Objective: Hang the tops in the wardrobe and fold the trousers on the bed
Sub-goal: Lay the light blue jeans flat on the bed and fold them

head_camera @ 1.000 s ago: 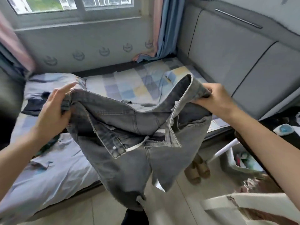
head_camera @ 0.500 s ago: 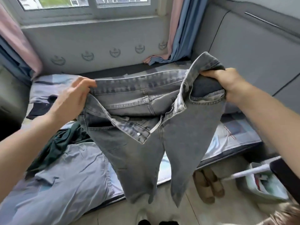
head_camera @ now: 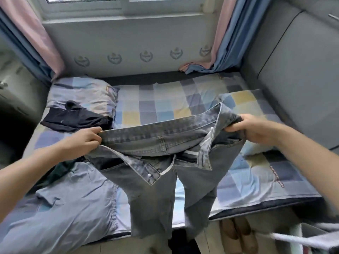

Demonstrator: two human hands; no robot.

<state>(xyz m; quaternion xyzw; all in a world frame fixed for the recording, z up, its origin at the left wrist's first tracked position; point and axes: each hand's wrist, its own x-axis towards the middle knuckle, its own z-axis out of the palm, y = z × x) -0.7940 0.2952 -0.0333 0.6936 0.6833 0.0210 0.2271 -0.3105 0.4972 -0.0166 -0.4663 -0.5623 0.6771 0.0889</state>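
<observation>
Gripping jeans [head_camera: 157, 162] waistband w/ left hand [head_camera: 82, 140] & right hand [head_camera: 251, 131], centre frame; could fold crooked: fly open, legs twisted.

1. The jeans [head_camera: 156, 173] I grip are grey denim, matt and faded, with a coarse weave and frayed leg ends.
2. A small shiny metal button [head_camera: 149, 175] sits on their open waistband.
3. The bed sheet [head_camera: 165, 107] is soft checked cloth, lightly creased.
4. The light blue garment [head_camera: 64, 208] looks like thin, smooth cloth with a slight sheen.
5. The black garment [head_camera: 73, 120] is matt cloth.
6. The headboard [head_camera: 293, 70] is padded grey cloth, smooth and matt.
7. The curtains [head_camera: 223, 33] are thin draped cloth.
</observation>
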